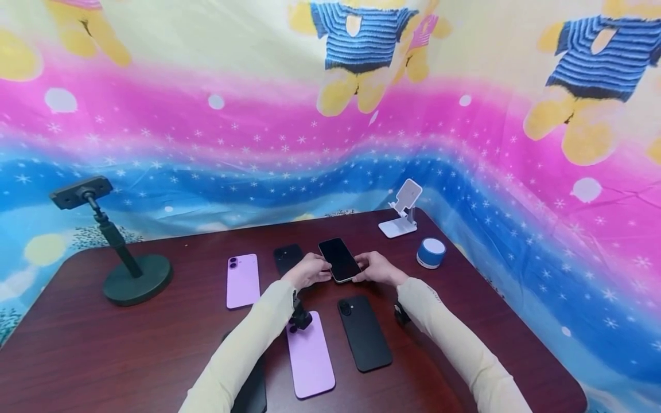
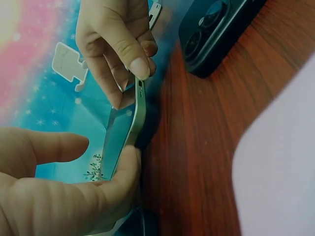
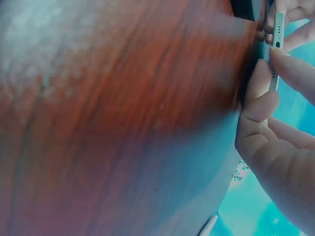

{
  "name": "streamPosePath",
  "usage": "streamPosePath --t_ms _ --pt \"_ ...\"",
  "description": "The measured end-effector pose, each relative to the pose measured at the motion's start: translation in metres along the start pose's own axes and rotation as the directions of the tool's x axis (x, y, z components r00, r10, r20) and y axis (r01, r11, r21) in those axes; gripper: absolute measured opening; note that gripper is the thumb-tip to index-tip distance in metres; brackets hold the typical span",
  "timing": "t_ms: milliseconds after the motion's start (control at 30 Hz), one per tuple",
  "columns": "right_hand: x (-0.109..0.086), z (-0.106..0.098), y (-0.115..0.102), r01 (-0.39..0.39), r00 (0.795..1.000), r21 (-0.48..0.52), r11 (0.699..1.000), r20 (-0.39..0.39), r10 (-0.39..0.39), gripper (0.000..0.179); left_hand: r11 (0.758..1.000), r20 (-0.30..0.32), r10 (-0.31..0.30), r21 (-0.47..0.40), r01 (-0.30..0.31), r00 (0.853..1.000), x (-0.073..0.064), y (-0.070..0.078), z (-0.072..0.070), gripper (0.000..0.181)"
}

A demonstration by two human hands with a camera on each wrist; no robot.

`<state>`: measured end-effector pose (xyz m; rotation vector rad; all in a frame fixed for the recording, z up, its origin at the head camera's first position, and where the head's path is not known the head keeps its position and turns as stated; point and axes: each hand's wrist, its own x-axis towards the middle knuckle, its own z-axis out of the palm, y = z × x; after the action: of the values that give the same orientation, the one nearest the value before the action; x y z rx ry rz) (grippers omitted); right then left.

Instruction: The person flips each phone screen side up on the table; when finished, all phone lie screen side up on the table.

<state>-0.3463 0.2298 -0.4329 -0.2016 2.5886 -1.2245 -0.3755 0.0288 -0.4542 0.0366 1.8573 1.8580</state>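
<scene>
A smartphone with a dark screen facing up (image 1: pixel 339 260) is held between both hands over the far middle of the table. My left hand (image 1: pixel 308 269) grips its left edge. My right hand (image 1: pixel 377 268) pinches the lower right corner. The left wrist view shows the right thumb (image 2: pixel 140 68) by the charging port on the phone's pale bottom edge (image 2: pixel 140 103). In the right wrist view, right-hand fingers (image 3: pixel 261 105) lie under that edge. Just left of the left hand lies a black phone (image 1: pixel 286 256), camera side up, partly hidden.
Nearer me are a purple phone (image 1: pixel 312 361), a black phone (image 1: pixel 365 335) and a dark phone (image 1: pixel 253 390) partly under the left sleeve. Another purple phone (image 1: pixel 242 284) lies left. A dark round-based stand (image 1: pixel 136 281), white phone stand (image 1: pixel 397 228) and blue-and-white cylinder (image 1: pixel 431 253) stand farther out.
</scene>
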Motion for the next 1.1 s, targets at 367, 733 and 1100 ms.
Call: streamPosePath --t_ms 367,733,1100 --pt "0.004 0.000 0.003 -0.004 0.999 -0.059 0.998 -0.039 0.002 0.058 0.998 -0.051 -0.002 0.062 0.005 0.999 -0.020 0.012 0.003 0.047" --pt "0.006 0.002 0.007 -0.010 0.997 -0.074 0.997 -0.081 0.004 0.052 0.995 -0.086 -0.019 0.094 0.028 0.996 -0.021 0.011 0.003 0.043" --pt "0.005 0.002 0.005 -0.050 0.996 -0.020 0.999 -0.071 0.048 0.053 0.995 -0.075 -0.027 0.096 0.034 0.997 -0.021 0.012 0.001 0.044"
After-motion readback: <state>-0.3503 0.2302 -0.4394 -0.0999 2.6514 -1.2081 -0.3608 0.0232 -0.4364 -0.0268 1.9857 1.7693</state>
